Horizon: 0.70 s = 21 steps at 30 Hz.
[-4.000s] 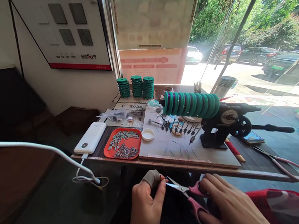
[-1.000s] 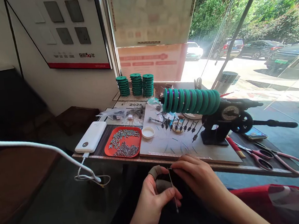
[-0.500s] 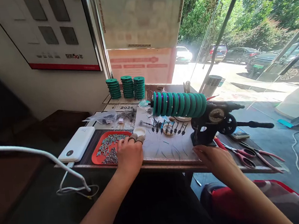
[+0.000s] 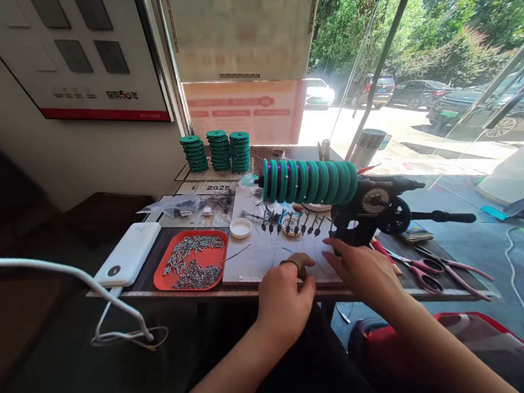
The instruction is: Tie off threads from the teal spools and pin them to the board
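Observation:
My left hand (image 4: 286, 296) is over the front of the white board (image 4: 245, 266), its fingers curled and thumb drawn near the index finger. Whatever may be between those fingertips is too small to make out. Rings show on its fingers. Just right of it, my right hand (image 4: 366, 268) reaches in with thumb and index fingertip slightly apart, and I see nothing between them. Thin line pieces lie on the board around both hands. Behind them, a row of small dark swivel-like pieces (image 4: 304, 226) hangs below green spools (image 4: 309, 182) on a black hand-cranked winder (image 4: 374, 204).
An orange tray (image 4: 224, 256) with small metal parts sits left, beside a white power bank (image 4: 128, 252). A white lid (image 4: 240, 228) lies on the board. Scissors (image 4: 422, 277) and pliers (image 4: 459, 273) rest right. Stacks of green spools (image 4: 218, 151) stand behind.
My left hand has moved right, from beside the orange tray to the board's front near my right hand. My right hand has lifted slightly leftward, its thumb and index parting. The view has shifted slightly.

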Each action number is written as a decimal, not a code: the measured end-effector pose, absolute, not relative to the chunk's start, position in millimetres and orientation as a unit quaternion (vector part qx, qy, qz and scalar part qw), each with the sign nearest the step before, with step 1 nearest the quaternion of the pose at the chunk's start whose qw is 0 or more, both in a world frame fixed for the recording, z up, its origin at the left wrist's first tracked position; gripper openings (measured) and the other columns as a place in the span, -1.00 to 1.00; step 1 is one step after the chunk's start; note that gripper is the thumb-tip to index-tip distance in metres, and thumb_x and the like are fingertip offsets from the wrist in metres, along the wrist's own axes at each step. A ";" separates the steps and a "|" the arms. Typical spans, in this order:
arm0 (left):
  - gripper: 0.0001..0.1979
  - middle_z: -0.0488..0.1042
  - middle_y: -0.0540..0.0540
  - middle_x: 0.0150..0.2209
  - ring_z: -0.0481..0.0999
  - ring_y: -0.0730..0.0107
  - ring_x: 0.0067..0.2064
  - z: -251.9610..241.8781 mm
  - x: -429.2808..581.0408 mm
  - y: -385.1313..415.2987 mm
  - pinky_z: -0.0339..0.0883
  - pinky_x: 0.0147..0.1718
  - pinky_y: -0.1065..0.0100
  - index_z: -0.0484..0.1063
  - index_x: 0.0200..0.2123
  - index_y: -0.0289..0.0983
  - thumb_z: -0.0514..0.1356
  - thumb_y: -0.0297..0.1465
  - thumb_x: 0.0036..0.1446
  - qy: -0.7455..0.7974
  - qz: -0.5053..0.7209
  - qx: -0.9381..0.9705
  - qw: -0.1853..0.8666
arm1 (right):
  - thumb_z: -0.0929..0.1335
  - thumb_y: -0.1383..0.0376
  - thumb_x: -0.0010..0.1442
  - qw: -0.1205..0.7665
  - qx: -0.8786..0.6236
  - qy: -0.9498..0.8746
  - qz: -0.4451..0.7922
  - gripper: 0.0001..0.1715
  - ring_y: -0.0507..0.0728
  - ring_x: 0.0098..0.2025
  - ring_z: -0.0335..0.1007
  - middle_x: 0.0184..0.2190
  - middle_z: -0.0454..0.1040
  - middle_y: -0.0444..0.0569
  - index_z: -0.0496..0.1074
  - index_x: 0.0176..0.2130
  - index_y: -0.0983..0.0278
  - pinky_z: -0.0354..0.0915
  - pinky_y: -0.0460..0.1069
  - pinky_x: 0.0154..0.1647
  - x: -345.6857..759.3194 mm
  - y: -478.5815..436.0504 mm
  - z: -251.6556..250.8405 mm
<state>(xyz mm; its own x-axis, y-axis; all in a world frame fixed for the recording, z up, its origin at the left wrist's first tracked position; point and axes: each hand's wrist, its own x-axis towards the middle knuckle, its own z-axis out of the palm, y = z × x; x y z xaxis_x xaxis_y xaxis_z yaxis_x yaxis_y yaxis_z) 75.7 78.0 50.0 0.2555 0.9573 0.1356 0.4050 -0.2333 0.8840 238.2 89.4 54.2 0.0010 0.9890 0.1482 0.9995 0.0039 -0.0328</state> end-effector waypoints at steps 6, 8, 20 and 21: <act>-0.81 0.44 -0.02 -0.44 0.34 0.45 -0.51 44.8 68.8 81.2 0.18 -0.47 0.41 0.41 -0.29 -0.24 0.10 -0.45 -0.03 0.487 0.377 0.641 0.458 | 0.14 0.06 0.15 0.219 -0.769 -0.598 0.052 -0.52 0.20 -0.44 0.40 -0.57 0.47 0.02 0.44 -0.20 0.28 0.08 -0.04 -0.55 220.9 113.4 51.7; -0.73 0.43 -0.04 -0.30 0.28 0.55 -0.55 43.4 70.2 79.6 0.18 -0.51 0.45 0.37 -0.20 -0.23 0.12 -0.47 -0.05 0.469 0.400 0.603 0.506 | 0.19 0.06 0.11 0.300 -0.748 -0.579 0.125 -0.58 0.11 -0.55 0.30 -0.68 0.36 -0.08 0.45 -0.35 0.30 0.04 -0.07 -0.58 221.9 109.6 52.5; -0.73 0.36 0.07 -0.63 0.35 0.56 -0.67 7.0 33.8 20.9 0.15 -0.70 0.55 0.25 -0.31 -0.29 0.22 -0.31 -0.06 0.361 0.336 0.312 0.812 | 0.23 0.08 0.11 0.415 -0.628 -0.619 0.223 -0.63 0.00 -0.64 0.12 -0.69 0.21 -0.18 0.37 -0.28 0.32 0.07 -0.09 -0.61 203.5 60.1 66.5; -0.74 0.34 0.08 -0.65 0.33 0.57 -0.69 3.1 25.9 14.8 0.13 -0.72 0.56 0.23 -0.35 -0.29 0.21 -0.27 -0.04 0.380 0.346 0.308 0.801 | 0.26 0.14 0.11 0.422 -0.621 -0.652 0.109 -0.70 0.05 -0.55 0.23 -0.58 0.31 -0.11 0.36 -0.25 0.29 0.15 -0.06 -0.53 201.2 54.8 67.5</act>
<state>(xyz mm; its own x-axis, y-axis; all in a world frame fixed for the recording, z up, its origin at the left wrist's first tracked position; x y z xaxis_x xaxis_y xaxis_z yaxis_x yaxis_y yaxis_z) 25.9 14.8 3.1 0.4716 0.7882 -0.3955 -0.3201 0.5709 0.7561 201.2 54.8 67.5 0.1267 0.9008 0.4153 0.7174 0.2059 -0.6655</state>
